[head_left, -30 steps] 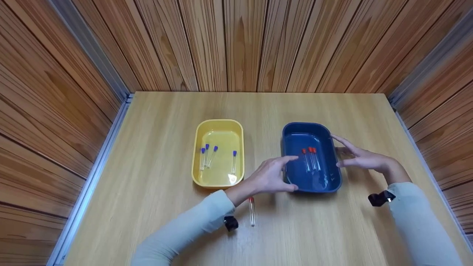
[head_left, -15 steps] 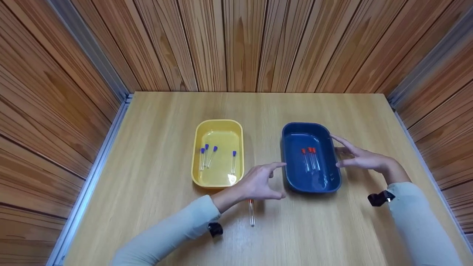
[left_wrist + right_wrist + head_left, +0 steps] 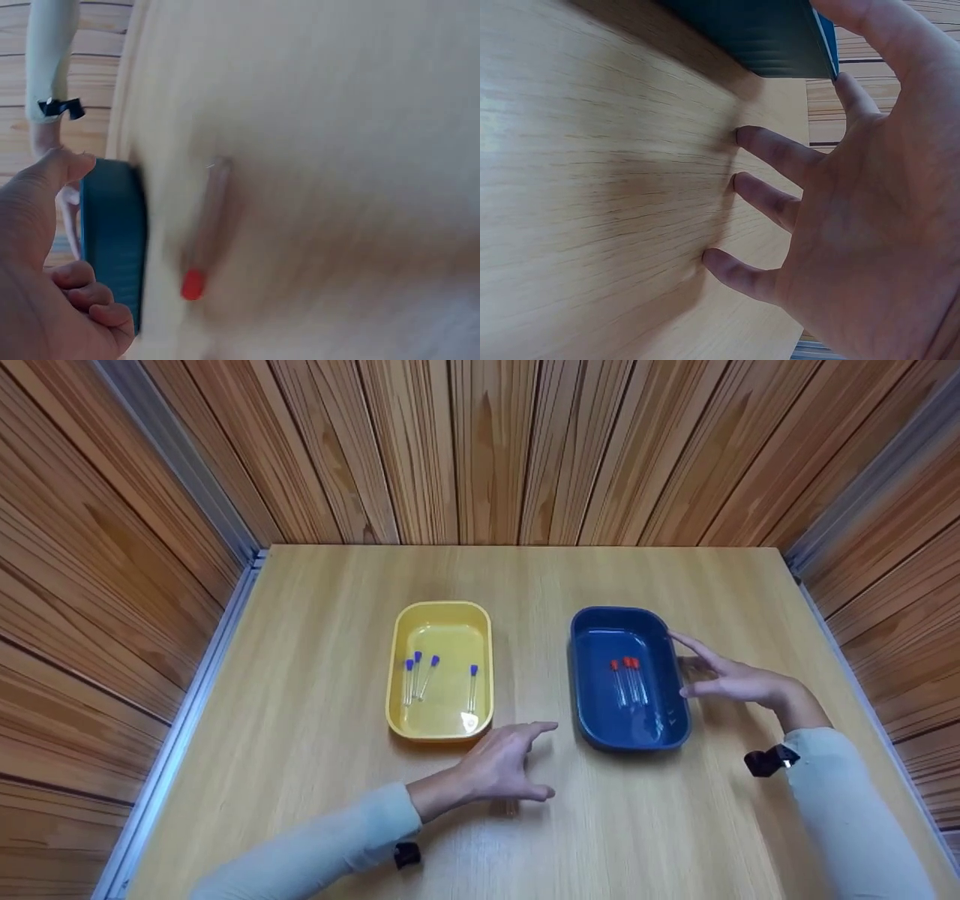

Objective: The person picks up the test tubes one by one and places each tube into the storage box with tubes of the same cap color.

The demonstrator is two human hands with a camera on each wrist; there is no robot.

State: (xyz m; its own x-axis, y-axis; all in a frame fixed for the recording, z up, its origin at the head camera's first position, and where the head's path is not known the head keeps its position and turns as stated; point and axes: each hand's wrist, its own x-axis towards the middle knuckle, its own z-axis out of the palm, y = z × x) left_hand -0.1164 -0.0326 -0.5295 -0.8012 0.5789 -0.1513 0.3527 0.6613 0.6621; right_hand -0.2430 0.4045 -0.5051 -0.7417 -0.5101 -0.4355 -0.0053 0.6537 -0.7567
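Observation:
My left hand [image 3: 499, 765] hovers between the two trays with thumb and forefinger spread, holding nothing. Below it lies a glass tube with a red cap [image 3: 193, 284] on the table, mostly covered by the hand in the head view. My right hand [image 3: 739, 682] is at the right side of the blue tray [image 3: 591, 727], thumb and forefinger at its rim. Its other fingers [image 3: 769, 150] stretch down to the tabletop. Several red-capped tubes [image 3: 630, 682] lie inside the blue tray.
A yellow tray [image 3: 394, 690] stands to the left, with several purple-capped tubes [image 3: 418, 675] in it. Wood-panelled walls [image 3: 480, 450] and metal rails [image 3: 187, 712] border the wooden table [image 3: 300, 622].
My left hand has moved from the blue tray's left rim toward the left and nearer to me, over the loose red-capped tube. The right hand and both trays have stayed put.

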